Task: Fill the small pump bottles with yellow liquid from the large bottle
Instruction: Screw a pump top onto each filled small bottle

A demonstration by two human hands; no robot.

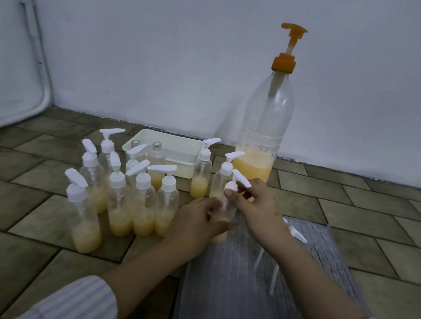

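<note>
The large clear bottle (263, 129) with an orange pump top stands by the wall, yellow liquid in its lower part. My left hand (195, 222) grips the body of a small pump bottle (225, 215) holding some yellow liquid. My right hand (255, 200) pinches the white pump cap (238, 181) on that bottle. Several small pump bottles (128, 196) partly filled with yellow liquid stand grouped at the left. Two more capped bottles (202, 171) stand just behind my hands.
A white tray (178, 152) near the wall holds two uncapped small bottles (156, 153). Loose white pump tops with tubes (296, 233) lie on the grey striped cloth (240, 285) under my arms. The floor is brown tile; a white wall is behind.
</note>
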